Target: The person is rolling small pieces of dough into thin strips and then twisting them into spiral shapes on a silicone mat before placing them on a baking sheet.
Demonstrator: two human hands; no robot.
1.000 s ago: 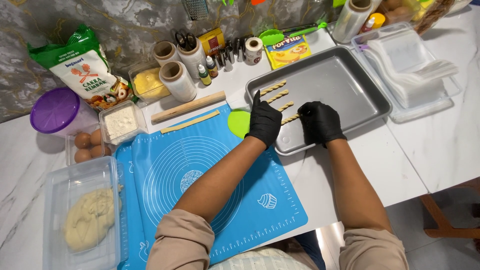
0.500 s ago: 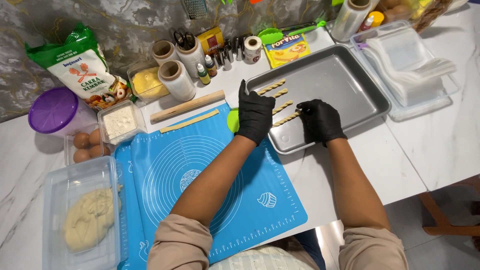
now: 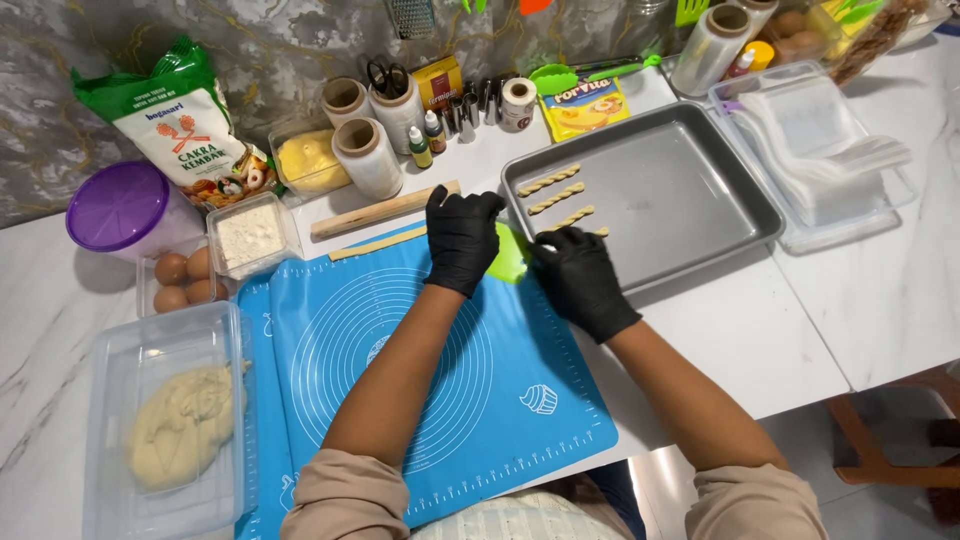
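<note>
Overhead, a white marble-patterned countertop (image 3: 860, 300) runs beneath a grey veined stone backsplash (image 3: 60, 120), with a blue silicone baking mat printed with white circles (image 3: 400, 370) spread across its middle. Both hands wear black gloves. The left hand (image 3: 461, 240) rests at the mat's far edge with fingers loosely curled, touching a lime-green plastic scraper (image 3: 508, 255); whether it actually grips the scraper cannot be told. The right hand (image 3: 583, 280) lies just beside it at the near-left corner of a rectangular grey metal baking tray (image 3: 690, 200), fingers bent, and I cannot tell if it holds anything. Three pale twisted dough sticks (image 3: 556, 198) lie in a row inside the tray near its left wall. A long wooden rolling stick (image 3: 380, 210) sits just beyond the mat. At the left, a clear plastic tub of yellowish dough (image 3: 180, 425) stands near a small container of brown eggs (image 3: 182, 278).
</note>
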